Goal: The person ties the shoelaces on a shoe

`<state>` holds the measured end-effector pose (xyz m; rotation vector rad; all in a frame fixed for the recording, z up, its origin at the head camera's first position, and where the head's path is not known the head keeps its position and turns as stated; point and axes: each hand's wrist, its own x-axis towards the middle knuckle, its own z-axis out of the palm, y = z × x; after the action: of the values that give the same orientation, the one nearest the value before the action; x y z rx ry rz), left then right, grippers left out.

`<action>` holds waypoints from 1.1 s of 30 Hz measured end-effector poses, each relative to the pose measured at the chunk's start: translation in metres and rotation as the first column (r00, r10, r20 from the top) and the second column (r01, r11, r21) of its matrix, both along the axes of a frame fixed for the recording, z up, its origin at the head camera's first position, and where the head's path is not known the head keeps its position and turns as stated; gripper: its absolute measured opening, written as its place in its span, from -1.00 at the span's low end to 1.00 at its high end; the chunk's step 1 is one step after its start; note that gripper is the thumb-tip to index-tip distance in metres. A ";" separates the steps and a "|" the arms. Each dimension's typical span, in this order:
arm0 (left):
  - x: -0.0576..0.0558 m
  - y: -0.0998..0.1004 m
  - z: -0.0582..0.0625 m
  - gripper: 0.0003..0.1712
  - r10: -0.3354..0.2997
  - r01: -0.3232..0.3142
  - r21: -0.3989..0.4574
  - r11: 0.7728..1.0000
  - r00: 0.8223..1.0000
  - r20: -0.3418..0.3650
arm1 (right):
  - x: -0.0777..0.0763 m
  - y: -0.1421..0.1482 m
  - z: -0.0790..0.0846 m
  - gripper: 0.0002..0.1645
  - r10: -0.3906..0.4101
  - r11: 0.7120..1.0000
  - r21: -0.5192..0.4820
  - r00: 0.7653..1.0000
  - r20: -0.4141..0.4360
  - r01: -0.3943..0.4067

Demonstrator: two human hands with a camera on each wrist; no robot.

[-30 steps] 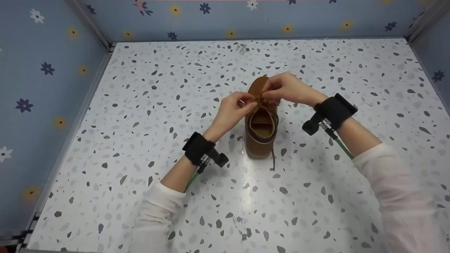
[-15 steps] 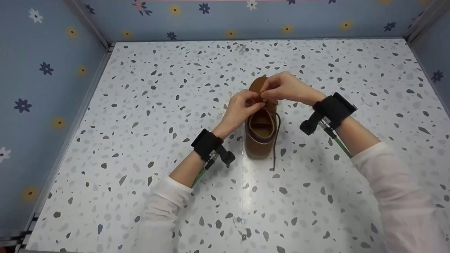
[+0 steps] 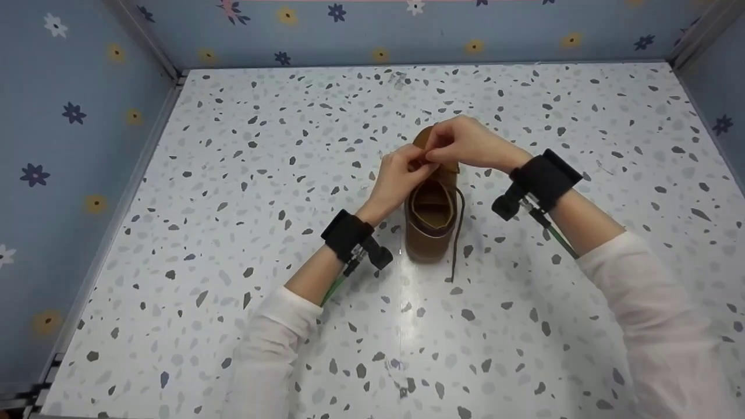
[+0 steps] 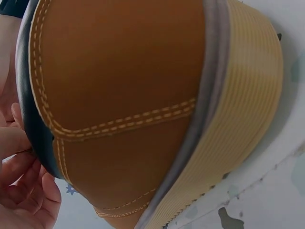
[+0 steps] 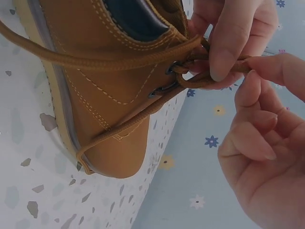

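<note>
A brown lace-up boot [image 3: 428,247] stands on the speckled surface, its toe pointing away from me. Over its laced front, my left hand [image 3: 396,180] pinches the brown shoelace [image 5: 128,62] between thumb and fingers. My right hand [image 3: 468,142], nearer the toe, pinches the same lace between thumb and fingertip right beside the left fingers. In the right wrist view, one lace length crosses the boot's side and another runs down past the toe. The left wrist view is filled by the stitched leather side [image 4: 119,62] and pale ribbed sole [image 4: 252,71], with fingers partly hidden behind the dark collar.
The boot stands on a white table [image 3: 233,174] with grey speckles. Blue flowered panels [image 3: 349,35] border it at the back and both sides. A loose lace end [image 3: 454,267] trails onto the table right of the heel. Both wrists wear black camera straps.
My left hand has moved right and slightly away from me, bringing its fingertips against the right hand's. The right hand has shifted slightly left. The lace right of the boot now bows outward. The boot stays put.
</note>
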<state>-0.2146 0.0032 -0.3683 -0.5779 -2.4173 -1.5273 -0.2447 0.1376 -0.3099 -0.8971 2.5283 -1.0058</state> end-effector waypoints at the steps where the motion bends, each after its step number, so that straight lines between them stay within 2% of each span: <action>1: -0.002 0.000 -0.002 -0.95 -0.009 0.009 0.000 1.000 1.000 -0.005 | -0.002 0.000 -0.002 -0.84 0.000 1.000 0.007 1.000 -0.012 0.000; 7: -0.014 -0.003 -0.016 -0.96 -0.071 0.071 -0.045 0.996 0.997 -0.017 | -0.009 0.000 -0.013 -0.87 -0.001 1.000 0.020 0.999 -0.051 0.002; 10: -0.016 -0.004 -0.019 -0.95 -0.080 0.079 -0.056 0.995 0.997 -0.012 | -0.009 0.001 -0.014 -0.84 0.003 1.000 0.011 0.998 -0.057 -0.002; 16: -0.013 -0.005 -0.018 -0.79 -0.082 0.081 0.008 0.997 0.996 0.038 | -0.005 0.001 -0.008 -0.80 0.016 1.000 0.001 0.998 -0.057 -0.016; 19: -0.013 -0.004 -0.017 -0.74 -0.084 0.082 0.052 0.995 0.996 0.038 | -0.004 0.004 -0.007 -0.76 0.008 1.000 -0.003 0.999 -0.047 -0.009; 26: -0.014 -0.003 -0.018 -0.78 -0.095 0.093 0.115 0.989 0.995 0.019 | -0.005 0.019 -0.010 -0.72 -0.036 0.999 -0.027 0.999 -0.019 0.035; 33: -0.015 -0.004 -0.019 -0.84 -0.131 0.130 0.157 0.979 0.991 -0.010 | -0.001 0.025 -0.018 -0.72 -0.010 1.000 0.021 1.000 -0.005 0.010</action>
<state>-0.2294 -0.0004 -0.3877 -0.7150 -2.2713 -1.7518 -0.2459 0.1627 -0.3280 -0.8826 2.5450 -0.9793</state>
